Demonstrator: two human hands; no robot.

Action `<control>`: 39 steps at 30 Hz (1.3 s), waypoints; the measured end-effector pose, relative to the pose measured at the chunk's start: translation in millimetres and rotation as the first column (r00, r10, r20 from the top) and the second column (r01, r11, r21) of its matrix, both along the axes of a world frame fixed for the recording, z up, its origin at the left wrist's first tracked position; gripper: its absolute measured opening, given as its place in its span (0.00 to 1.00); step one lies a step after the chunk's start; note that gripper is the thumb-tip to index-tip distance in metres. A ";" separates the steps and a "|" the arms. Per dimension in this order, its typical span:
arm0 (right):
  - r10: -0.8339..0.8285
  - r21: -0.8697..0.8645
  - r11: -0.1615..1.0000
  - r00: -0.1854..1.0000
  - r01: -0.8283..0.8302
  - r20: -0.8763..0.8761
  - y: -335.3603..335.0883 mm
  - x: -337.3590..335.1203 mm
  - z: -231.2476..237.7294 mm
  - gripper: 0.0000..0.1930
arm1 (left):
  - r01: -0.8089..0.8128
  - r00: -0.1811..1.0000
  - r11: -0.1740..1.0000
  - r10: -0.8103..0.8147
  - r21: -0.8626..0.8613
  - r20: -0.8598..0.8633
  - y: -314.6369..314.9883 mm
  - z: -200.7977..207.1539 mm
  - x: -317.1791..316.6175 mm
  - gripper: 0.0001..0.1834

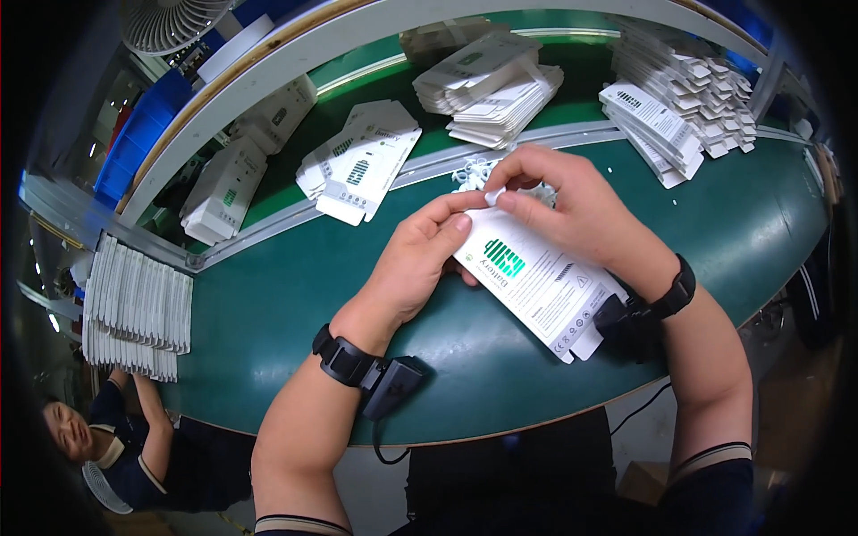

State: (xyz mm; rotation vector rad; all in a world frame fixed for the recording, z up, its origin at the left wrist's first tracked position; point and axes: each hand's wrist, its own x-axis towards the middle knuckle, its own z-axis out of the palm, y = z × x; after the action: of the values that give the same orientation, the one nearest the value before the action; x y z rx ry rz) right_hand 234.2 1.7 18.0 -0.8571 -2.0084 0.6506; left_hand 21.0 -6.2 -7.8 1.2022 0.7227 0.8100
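A flat white battery carton (541, 290) with green and grey print lies slanted above the table. My left hand (413, 255) is closed on its upper left end, thumb on the printed face and fingers partly hidden beneath. At that same end, my right hand (576, 201) pinches a small white piece (494, 196) between thumb and forefinger. It is too small to tell its kind, and I cannot tell whether it is stuck to the carton. Just behind my fingers is a heap of small white pieces (472, 173), partly covered by my right hand.
Flat white cartons stand in a row (138, 304) at the table's left. More cartons lie beyond the metal rail: a loose group (371, 156), a stack (500, 89) and a pile (661, 125). Another person (116, 438) is at the lower left. Both my wrists wear black straps with devices.
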 end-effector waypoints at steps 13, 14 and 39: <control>-0.079 -0.007 0.997 0.994 0.080 0.068 -0.9 0.3 3.1 0.06 | 0.007 0.999 1.000 -0.007 -0.003 0.040 -0.3 1.1 1.5 0.19; -0.063 0.031 0.998 0.997 0.062 0.035 -0.7 -0.9 2.6 0.06 | 0.014 0.999 1.000 -0.014 0.003 0.031 0.9 -0.1 0.8 0.17; 0.009 0.093 0.996 0.997 -0.016 0.071 -7.1 -12.3 -1.5 0.06 | 0.031 0.999 0.999 -0.032 -0.012 -0.022 -2.7 3.5 -0.4 0.18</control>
State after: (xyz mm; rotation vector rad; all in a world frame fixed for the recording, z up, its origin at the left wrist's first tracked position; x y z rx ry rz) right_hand 221.9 -5.4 16.4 -0.8224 -2.0917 0.5354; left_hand 20.6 -8.9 -4.3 1.2114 0.7241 0.7665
